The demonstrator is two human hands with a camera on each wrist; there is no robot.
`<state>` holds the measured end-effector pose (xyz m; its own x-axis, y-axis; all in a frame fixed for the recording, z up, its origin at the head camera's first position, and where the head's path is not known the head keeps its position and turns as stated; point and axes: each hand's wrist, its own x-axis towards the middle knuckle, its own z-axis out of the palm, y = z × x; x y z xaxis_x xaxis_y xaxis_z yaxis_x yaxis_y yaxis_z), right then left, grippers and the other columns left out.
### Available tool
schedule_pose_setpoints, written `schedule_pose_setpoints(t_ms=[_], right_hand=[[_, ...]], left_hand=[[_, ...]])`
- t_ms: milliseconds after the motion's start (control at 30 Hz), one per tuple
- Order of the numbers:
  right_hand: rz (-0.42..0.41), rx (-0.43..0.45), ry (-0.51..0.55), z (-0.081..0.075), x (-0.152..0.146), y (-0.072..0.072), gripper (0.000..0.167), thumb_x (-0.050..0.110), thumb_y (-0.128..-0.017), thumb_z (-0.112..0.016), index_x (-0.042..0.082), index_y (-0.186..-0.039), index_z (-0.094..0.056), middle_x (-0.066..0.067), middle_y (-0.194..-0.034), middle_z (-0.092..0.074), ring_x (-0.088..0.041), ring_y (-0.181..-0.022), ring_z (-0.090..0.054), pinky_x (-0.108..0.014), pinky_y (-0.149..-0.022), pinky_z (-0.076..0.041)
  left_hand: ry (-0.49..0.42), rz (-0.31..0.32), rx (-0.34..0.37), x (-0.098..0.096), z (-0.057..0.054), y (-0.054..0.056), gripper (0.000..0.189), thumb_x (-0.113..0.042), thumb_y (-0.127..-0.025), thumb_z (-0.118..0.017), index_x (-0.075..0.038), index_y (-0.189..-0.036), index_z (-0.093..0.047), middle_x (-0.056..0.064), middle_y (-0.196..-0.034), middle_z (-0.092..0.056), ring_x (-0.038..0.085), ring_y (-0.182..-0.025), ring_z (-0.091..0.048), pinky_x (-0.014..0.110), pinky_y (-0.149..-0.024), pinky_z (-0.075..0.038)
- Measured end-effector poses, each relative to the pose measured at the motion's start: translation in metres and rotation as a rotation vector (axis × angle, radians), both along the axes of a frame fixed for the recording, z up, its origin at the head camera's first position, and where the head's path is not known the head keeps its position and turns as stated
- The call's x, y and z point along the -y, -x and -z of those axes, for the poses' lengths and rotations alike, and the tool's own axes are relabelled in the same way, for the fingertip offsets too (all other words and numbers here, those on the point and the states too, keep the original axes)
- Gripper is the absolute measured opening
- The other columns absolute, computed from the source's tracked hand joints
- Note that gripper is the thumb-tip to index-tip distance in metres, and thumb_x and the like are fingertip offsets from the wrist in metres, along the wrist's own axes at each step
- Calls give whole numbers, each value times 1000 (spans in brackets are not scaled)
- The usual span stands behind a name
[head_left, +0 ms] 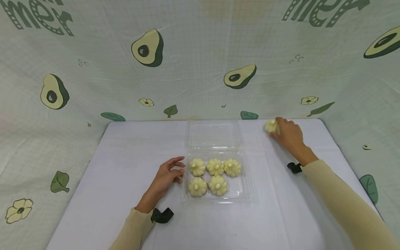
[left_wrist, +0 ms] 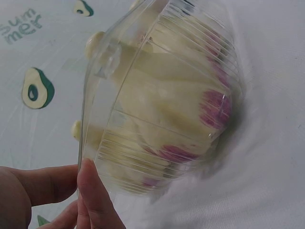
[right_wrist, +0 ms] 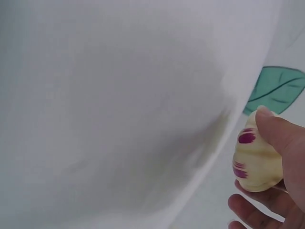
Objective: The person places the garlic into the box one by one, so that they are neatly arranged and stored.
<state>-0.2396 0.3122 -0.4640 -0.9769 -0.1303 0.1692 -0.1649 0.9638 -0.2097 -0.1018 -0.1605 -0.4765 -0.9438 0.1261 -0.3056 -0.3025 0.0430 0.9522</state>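
Slvs (head_left: 347, 201) beige, plain, long; blk wrist gadgets (head_left: 161, 216), 1 ea. side, L one bent.

We listed one clear container (head_left: 239, 190), five garlic bulbs (head_left: 197, 187) inside. We noted right hand (head_left: 289, 134) gripping sixth bulb (head_left: 270, 126), left hand (head_left: 167, 175) alongside.

Lit evenly, head cam. Glints off clear box (left_wrist: 114, 64), L wrist; dimmer, R wrist (w/ soft shadow on cloth (right_wrist: 109, 95)).
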Motion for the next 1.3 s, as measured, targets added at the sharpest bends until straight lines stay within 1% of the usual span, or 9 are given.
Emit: schedule_pose_setpoints(t_ms=[167, 333, 467, 800, 933, 1133, 1300], right_hand=[[-26, -46, 12, -10, 9, -15, 68, 20, -92, -84, -12, -142, -51, -39, -124, -62, -57, -106, -59, -68, -88, -48], [-66, -68, 34, -25, 21, -31, 67, 20, -91, -85, -11, -141, -53, -36, -127, -63, -55, -111, -59, -67, -89, -48], [-99, -78, 37, -33, 31, -42, 68, 19, -90, -86, -10, -142, -54, -34, -129, -63, -53, -113, -59, -66, -90, -48], [-176, -139, 58, -49, 55, -67, 72, 17, -85, -90, -8, -143, -56, -30, -131, -64, -50, -115, -60, -64, -91, -50], [-208, -147, 65, -56, 65, -77, 73, 17, -84, -91, -7, -143, -56, -28, -130, -65, -48, -114, -61, -62, -91, -51], [-284, -156, 80, -64, 78, -92, 75, 17, -83, -92, -7, -144, -56, -25, -128, -67, -45, -112, -62, -59, -91, -53], [-338, -163, 94, -66, 87, -104, 77, 17, -80, -94, -5, -144, -56, -22, -131, -67, -43, -114, -63, -59, -94, -54]], left_hand=[[0, 0, -3, 0, -2, 1, 52, 6, -100, -63, 1, -151, -53, 11, -117, -60, 14, -81, -62, 23, -62, -58], [-3, -3, 1, -1, -3, 1, 53, 6, -100, -63, 0, -151, -53, 11, -118, -60, 15, -81, -63, 23, -63, -58], [-5, -6, 5, -2, -4, 2, 53, 6, -100, -63, 0, -151, -53, 11, -117, -60, 14, -80, -63, 23, -62, -58], [-1, -1, 8, -1, -3, 1, 53, 5, -100, -63, 0, -151, -53, 11, -118, -59, 14, -82, -63, 23, -63, -58], [0, -1, 9, -1, -3, 1, 52, 5, -100, -63, 0, -151, -53, 12, -118, -59, 14, -82, -63, 24, -63, -58], [-1, -7, 13, -1, -5, 1, 52, 6, -100, -63, 0, -151, -53, 11, -118, -60, 14, -81, -62, 23, -62, -57], [-2, -8, 14, -2, -6, 0, 52, 6, -100, -63, 0, -151, -53, 11, -117, -60, 14, -81, -62, 23, -62, -57]])
